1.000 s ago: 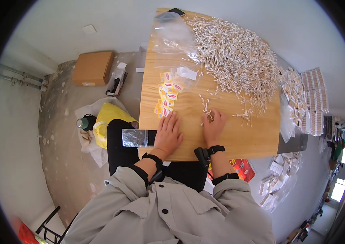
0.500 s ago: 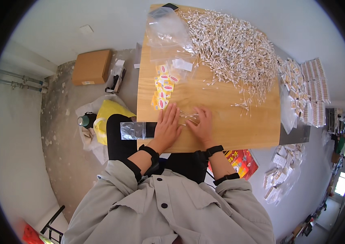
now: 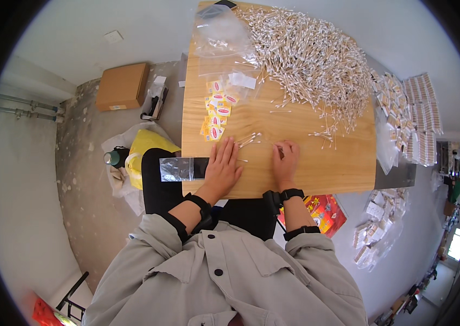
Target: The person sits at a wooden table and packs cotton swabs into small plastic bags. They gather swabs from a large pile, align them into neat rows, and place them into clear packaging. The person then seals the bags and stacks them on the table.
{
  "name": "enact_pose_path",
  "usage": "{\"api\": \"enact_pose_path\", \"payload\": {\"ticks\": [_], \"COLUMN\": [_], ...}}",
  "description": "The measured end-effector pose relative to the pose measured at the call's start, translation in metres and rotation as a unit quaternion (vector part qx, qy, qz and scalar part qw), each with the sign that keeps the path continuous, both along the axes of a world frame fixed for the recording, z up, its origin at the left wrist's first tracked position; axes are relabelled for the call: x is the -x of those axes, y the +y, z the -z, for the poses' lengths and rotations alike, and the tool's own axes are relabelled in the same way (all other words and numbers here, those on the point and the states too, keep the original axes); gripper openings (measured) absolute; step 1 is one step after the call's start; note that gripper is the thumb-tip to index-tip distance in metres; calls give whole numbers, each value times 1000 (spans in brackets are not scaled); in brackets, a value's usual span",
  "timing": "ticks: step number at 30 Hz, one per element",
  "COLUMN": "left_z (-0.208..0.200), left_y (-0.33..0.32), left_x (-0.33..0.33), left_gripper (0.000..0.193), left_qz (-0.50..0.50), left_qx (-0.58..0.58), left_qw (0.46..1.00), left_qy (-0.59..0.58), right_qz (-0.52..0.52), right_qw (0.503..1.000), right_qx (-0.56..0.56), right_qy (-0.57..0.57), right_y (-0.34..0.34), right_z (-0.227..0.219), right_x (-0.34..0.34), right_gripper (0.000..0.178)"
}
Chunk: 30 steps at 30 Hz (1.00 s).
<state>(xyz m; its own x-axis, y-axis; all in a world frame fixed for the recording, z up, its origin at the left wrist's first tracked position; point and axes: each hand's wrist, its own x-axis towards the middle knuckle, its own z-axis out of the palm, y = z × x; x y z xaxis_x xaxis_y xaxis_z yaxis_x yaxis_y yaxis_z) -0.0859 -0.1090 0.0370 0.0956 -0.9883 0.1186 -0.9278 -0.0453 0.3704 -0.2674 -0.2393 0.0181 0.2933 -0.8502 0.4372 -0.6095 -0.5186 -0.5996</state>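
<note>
My left hand lies flat on the wooden table, palm down with fingers stretched forward. Beside its fingertips a few white-tipped cotton swabs lie loosely fanned out, and one more swab tip shows by the thumb. My right hand rests on the tabletop a short way to the right, its fingers curled in; whether anything is inside them is hidden. Yellow-and-white printed packets lie just beyond my left hand. A small clear bag sticks out past the table's left edge, next to that hand.
A big heap of cotton swabs covers the far right of the table. Clear plastic bags lie at the far left, near a dark phone. Bundled packs of swabs stand beyond the right edge. A cardboard box sits on the floor.
My right hand has moved right, away from the few swabs, and its fingers have curled in. Those swabs now lie farther from me. The left hand stays flat in nearly the same place.
</note>
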Motion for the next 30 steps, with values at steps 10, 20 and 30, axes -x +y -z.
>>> {"api": "enact_pose_path", "payload": {"ticks": [10, 20, 30], "left_z": [6, 6, 1], "left_y": [6, 7, -2], "left_x": [-6, -5, 17], "left_gripper": [64, 65, 76], "left_qz": [73, 71, -12], "left_qx": [-8, 4, -21], "left_qw": [997, 996, 999], "left_qy": [-27, -47, -29], "right_qz": [-17, -238, -170], "right_qw": [981, 969, 985], "right_qx": [-177, -52, -11], "right_qy": [-76, 44, 35], "right_y": [-23, -29, 20], "right_z": [-14, -17, -15], "right_x": [-31, -37, -13], "right_gripper": [12, 22, 19]}}
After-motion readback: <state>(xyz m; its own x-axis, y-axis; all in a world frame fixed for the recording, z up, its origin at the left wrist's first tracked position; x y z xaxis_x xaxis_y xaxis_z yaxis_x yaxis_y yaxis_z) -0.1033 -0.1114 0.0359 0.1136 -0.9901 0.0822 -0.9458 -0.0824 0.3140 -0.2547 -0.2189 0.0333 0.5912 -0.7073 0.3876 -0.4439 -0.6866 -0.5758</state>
